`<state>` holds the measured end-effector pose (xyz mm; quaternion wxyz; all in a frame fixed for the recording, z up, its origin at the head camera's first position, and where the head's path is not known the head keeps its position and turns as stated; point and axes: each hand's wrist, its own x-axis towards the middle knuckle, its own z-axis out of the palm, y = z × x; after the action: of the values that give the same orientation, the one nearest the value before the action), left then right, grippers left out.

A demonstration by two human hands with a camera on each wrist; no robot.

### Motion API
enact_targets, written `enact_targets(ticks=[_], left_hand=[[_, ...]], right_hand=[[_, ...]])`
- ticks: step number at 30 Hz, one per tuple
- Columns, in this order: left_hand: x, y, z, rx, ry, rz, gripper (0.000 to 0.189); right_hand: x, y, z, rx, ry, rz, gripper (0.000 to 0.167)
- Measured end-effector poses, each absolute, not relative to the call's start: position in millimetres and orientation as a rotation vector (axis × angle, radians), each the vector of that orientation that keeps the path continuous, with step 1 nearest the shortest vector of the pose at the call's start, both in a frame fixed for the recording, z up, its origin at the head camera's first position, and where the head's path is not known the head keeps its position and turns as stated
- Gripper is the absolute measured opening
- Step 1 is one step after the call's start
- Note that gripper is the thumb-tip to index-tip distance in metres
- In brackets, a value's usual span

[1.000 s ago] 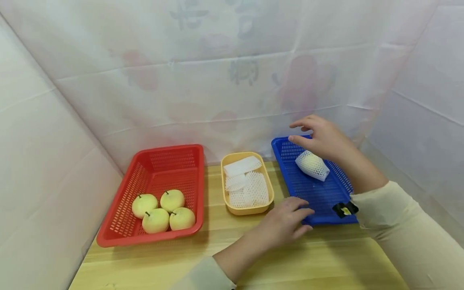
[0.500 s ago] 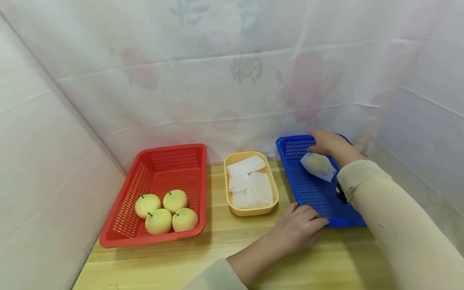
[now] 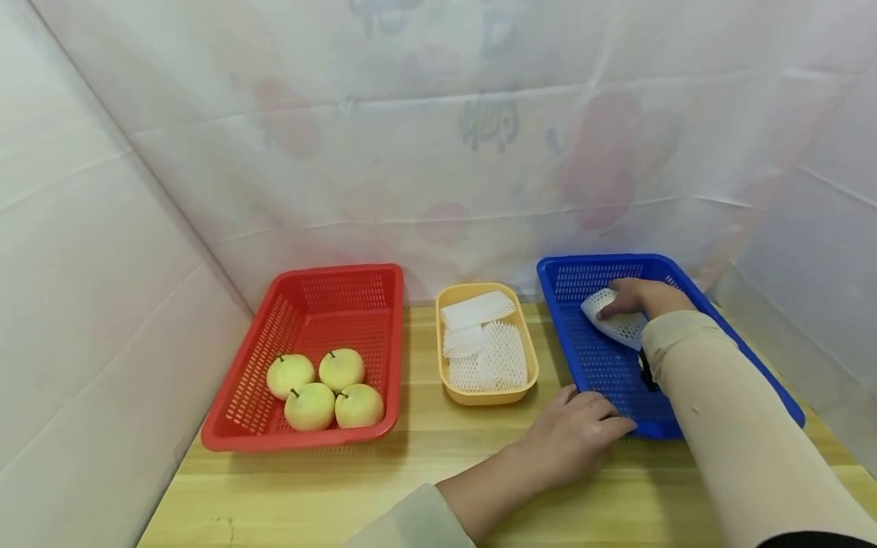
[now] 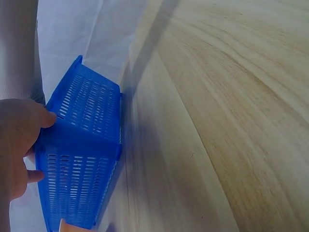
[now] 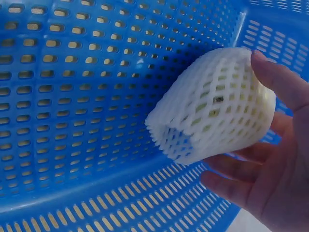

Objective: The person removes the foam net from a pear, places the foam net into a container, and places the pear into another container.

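Observation:
A pear in a white foam net sleeve [image 3: 614, 326] lies in the blue basket [image 3: 560, 327] at the right. Around it is my right hand [image 3: 647, 297]; in the right wrist view the thumb presses on the sleeve [image 5: 212, 106] from above, with the fingers beneath. The sleeve's open end faces away from the palm, toward the basket's slotted bottom. My left hand [image 3: 572, 438] grips the blue basket's near left corner, its thumb over the rim in the left wrist view, where the basket [image 4: 82, 116] shows its slotted outer walls.
A red basket [image 3: 301, 441] with several pale yellow pears [image 3: 310, 407] stands at the left. Between the baskets sits a small yellow tray [image 3: 441, 342] of white foam net sleeves [image 3: 503, 354]. White cloth [image 3: 411, 167] walls in the back and sides of the wooden table [image 3: 308, 495].
My right hand has come down from above the blue basket and taken hold of the netted pear. My left hand has moved right and gripped the basket's near left corner.

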<state>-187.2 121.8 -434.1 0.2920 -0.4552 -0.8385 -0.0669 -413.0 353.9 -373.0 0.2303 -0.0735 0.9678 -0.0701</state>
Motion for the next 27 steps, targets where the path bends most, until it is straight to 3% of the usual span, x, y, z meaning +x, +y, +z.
enact_targets(ticks=[5, 15, 27], left_hand=[[-187, 124, -433, -1.252, -2.217, -0.225, 0.026], [-188, 122, -437, -1.275, -2.233, -0.252, 0.03], [-208, 84, -438, -1.112, -2.396, -0.478, 0.048]], right_hand=[[-412, 366, -380, -0.158, 2.654, -0.237, 0.104], [-414, 373, -388, -0.28, 2.742, -0.206, 0.086], [-386, 322, -331, -0.692, 2.865, -0.123, 0.077]])
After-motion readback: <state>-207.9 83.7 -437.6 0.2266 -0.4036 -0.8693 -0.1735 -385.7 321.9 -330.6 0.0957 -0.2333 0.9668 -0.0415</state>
